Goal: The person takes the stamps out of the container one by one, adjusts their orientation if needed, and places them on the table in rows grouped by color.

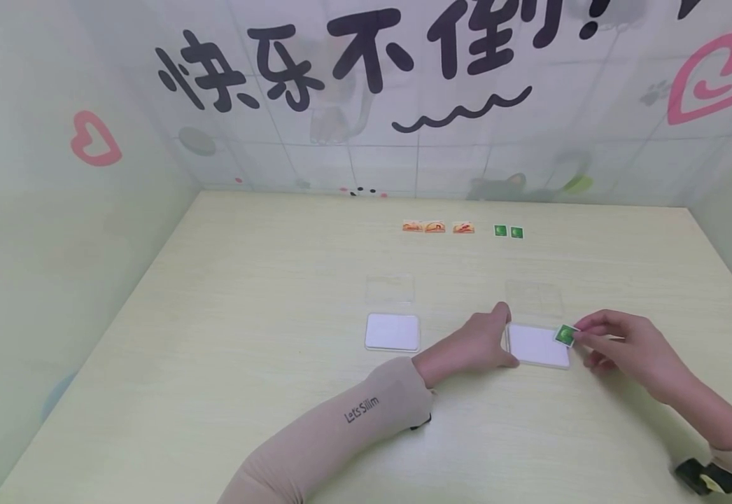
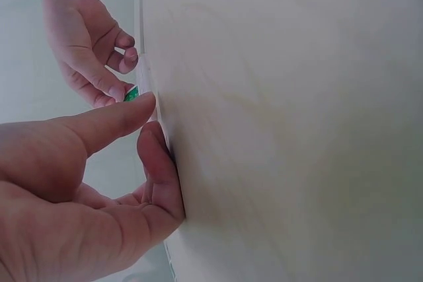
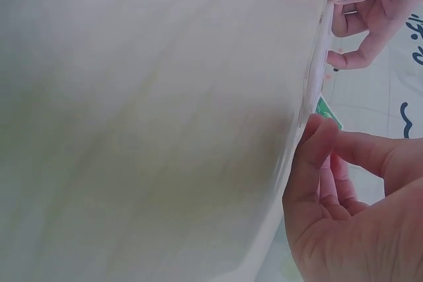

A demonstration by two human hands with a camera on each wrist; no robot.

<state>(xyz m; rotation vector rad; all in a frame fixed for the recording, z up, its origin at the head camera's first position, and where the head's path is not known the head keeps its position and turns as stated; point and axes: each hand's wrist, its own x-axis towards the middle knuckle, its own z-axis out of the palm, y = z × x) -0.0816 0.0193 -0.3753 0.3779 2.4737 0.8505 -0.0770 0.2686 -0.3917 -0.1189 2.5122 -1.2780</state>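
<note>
My right hand (image 1: pixel 639 350) pinches a small green stamp (image 1: pixel 565 335) with a white border between thumb and fingertips. The stamp is over the right end of a flat white rectangular case (image 1: pixel 536 344) on the table. At the case's left end, my left hand (image 1: pixel 476 343) holds it steady, thumb at the near corner and a finger at the far one. In the left wrist view the left thumb (image 2: pixel 125 115) and curled fingers lie at the tabletop. The right wrist view shows the stamp (image 3: pixel 325 109) at the right fingertips, partly hidden by them.
A second white case (image 1: pixel 392 332) lies left of the left hand. Clear plastic lids (image 1: pixel 390 288) (image 1: pixel 535 297) lie behind both cases. Toward the back wall are several orange stamps (image 1: pixel 434 227) and two green stamps (image 1: pixel 500 230) in a row.
</note>
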